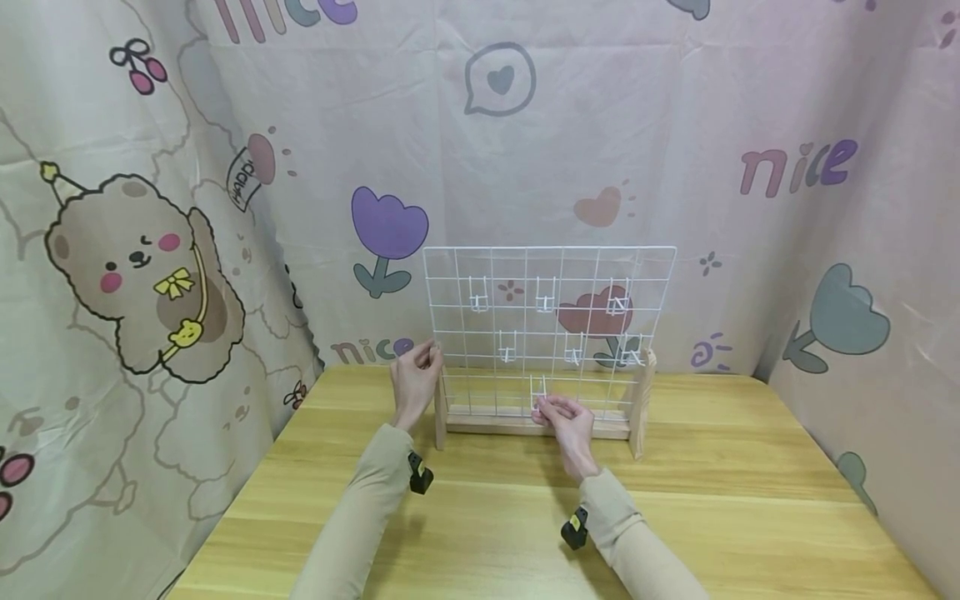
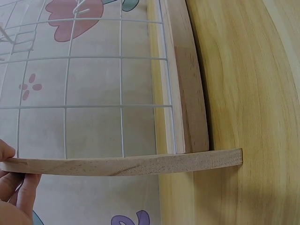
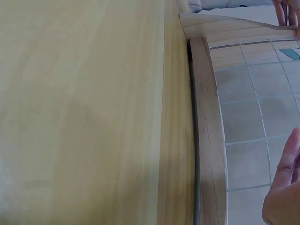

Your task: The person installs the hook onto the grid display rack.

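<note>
Here the wire rack [image 1: 550, 333] stands upright on the bench [image 1: 720, 500], light but stiff; the left hand [image 1: 415, 379] grips its left wooden post, the right hand [image 1: 564, 417] pinches a small springy hook [image 1: 538, 390] low on it.

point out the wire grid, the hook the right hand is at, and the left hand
wire grid [image 1: 551, 287], head view, upper middle of the white mesh
hook [image 1: 538, 392], head view, white wire above the fingertips
left hand [image 1: 415, 383], head view, back of the hand
</note>
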Available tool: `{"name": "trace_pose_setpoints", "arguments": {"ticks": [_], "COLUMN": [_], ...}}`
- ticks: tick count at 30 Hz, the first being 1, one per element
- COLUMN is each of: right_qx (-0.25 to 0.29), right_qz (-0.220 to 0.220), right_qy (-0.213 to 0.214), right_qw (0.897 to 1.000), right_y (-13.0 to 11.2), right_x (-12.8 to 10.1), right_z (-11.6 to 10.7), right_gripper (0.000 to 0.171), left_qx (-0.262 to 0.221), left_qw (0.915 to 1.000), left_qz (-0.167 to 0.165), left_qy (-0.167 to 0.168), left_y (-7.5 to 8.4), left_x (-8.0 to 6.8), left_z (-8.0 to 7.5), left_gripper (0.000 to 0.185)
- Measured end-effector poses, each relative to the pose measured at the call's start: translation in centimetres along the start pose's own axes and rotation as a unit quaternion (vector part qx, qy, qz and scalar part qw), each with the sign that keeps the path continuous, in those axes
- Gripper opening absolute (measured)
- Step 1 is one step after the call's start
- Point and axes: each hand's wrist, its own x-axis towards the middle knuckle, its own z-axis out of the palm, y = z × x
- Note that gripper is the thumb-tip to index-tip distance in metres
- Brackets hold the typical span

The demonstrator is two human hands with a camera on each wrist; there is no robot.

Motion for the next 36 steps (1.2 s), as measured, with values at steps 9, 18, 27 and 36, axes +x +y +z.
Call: {"name": "trace_pose_setpoints", "arguments": {"ticks": [9, 18, 27, 36], "right_qx": [0.000, 0.008, -0.016, -0.098], "right_qz": [0.005, 0.012, 0.013, -0.006], "right_qy": [-0.005, -0.003, -0.015, -0.055], "right_qw": [1.000, 1.000, 1.000, 0.994], "right_y": [0.0, 0.2, 0.3, -0.5], "right_x": [0.0, 0.0, 0.0, -0.4], "right_z": [0.0, -0.4, -1.4, -3.7], "right_gripper": [0.025, 0.025, 0.034, 0.030], "left_qx": [0.001, -0.004, -0.003, 0.005], "left_qw": [1.0000, 0.9999, 1.0000, 0.9999], "left_qz": [-0.002, -0.013, -0.004, -0.009], "left_qy": [0.001, 0.001, 0.003, -0.003], "left_y": [0.0, 0.0, 0.2, 0.1], "left_x": [-0.1, 0.0, 0.0, -0.1], "left_z": [-0.1, 0.0, -0.1, -0.1], "left_gripper": [0.030, 0.029, 0.029, 0.030]}}
